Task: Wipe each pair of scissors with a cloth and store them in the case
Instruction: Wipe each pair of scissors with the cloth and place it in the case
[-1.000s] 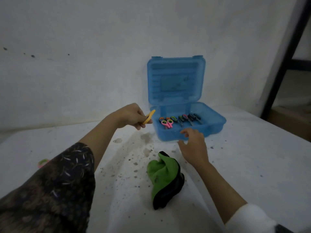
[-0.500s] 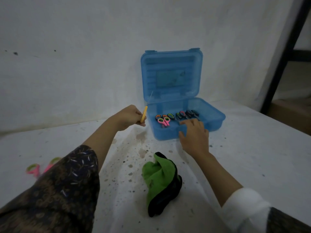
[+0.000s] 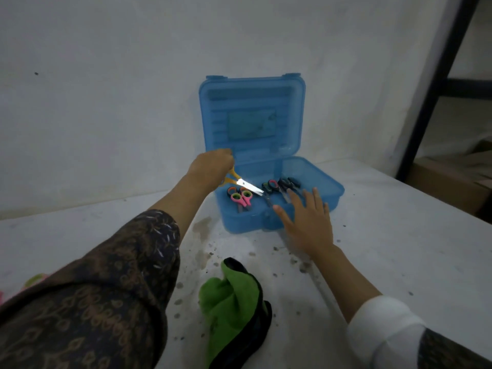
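Head view. The left hand [image 3: 210, 166] is closed around the handles of the yellow-handled scissors [image 3: 241, 182], holding them over the left part of the open blue case [image 3: 330, 194], blades pointing right and slightly down toward the case floor. The right hand [image 3: 308, 219] is open, fingers spread, palm down against the front wall of the case, gripping nothing. Inside the case lie the pink-handled scissors [image 3: 241, 198] at the left and a row of dark-handled scissors [image 3: 279, 185] at the centre. The green cloth [image 3: 229, 302] lies crumpled on the table [image 3: 399, 249] in front of the case, apart from both hands.

Step in hand, as judged: storing the yellow-handled scissors.

Procedure:
- Keep the right hand on the front wall so the light case does not slide or tip
- Lower the scissors blades closed, into the free space between the pink pair and the dark row
- Lay them flat, parallel to the others, and release only once they rest on the floor
- Avoid striking the stored pairs with the blade tips

At the left frame edge, partly hidden by the sleeve, a pink and green shape lies on the table; possibly another pair awaiting the cloth
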